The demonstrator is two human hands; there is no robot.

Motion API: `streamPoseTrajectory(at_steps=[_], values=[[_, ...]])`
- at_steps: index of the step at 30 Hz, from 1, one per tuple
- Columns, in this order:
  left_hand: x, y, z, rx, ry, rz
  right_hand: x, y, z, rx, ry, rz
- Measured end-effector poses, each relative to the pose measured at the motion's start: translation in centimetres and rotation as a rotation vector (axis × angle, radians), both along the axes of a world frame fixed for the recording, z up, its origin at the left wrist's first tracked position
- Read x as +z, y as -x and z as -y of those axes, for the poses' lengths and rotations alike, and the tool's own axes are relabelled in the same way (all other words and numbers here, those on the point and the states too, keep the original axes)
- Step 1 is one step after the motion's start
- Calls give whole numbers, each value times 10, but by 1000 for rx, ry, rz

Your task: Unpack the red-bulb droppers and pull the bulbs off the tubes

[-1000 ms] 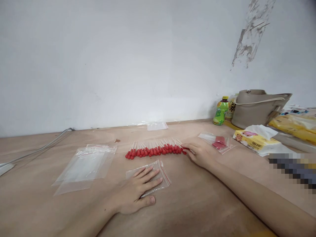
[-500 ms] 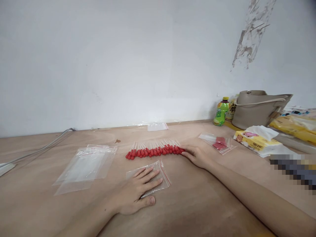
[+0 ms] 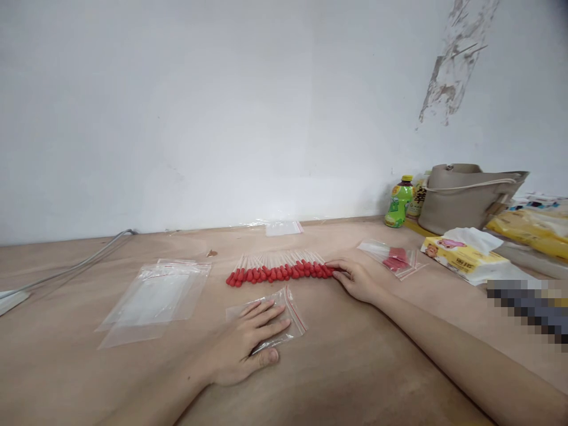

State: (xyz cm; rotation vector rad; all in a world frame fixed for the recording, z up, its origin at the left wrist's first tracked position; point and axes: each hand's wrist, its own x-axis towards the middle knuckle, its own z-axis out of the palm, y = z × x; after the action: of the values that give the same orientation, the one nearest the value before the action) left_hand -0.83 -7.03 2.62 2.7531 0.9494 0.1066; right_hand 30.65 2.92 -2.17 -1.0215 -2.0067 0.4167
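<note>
Hardly anything has been shifted since the earlier frames: the left hand (image 3: 242, 349) is still laid flat, fingers spread and nothing gripped, on a small clear zip bag (image 3: 293, 316) near the front of the plywood table (image 3: 355, 367). The right hand (image 3: 359, 279) has been kept at the right end of the row of red-bulbed droppers (image 3: 277, 272), just beyond the bag. Its fingertips are seen touching the last dropper, but whether that dropper is pinched cannot be told. To the left, a stack of empty zip bags (image 3: 153, 299) is spread out. A filled zip bag (image 3: 394, 259) with red contents is seen right of the row. Farther right, a tissue pack (image 3: 461, 254), a green bottle (image 3: 398, 202) and a beige handbag (image 3: 465, 198) are placed near the wall.
</note>
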Motion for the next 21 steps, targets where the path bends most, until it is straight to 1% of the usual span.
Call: streamPoseTrajectory(at_steps=[3,9,14,21], values=[[-1,0,0,-6,-6,10,1,1,1,-31,-8,-27],[-2,1,-1,-12,-7,9,2,1,3,-88,29,-34],[-2,0,-1,-5,-4,3,4,3,3,-179,47,-48],[5,0,5,8,12,-22,10,3,5,-206,45,-33]])
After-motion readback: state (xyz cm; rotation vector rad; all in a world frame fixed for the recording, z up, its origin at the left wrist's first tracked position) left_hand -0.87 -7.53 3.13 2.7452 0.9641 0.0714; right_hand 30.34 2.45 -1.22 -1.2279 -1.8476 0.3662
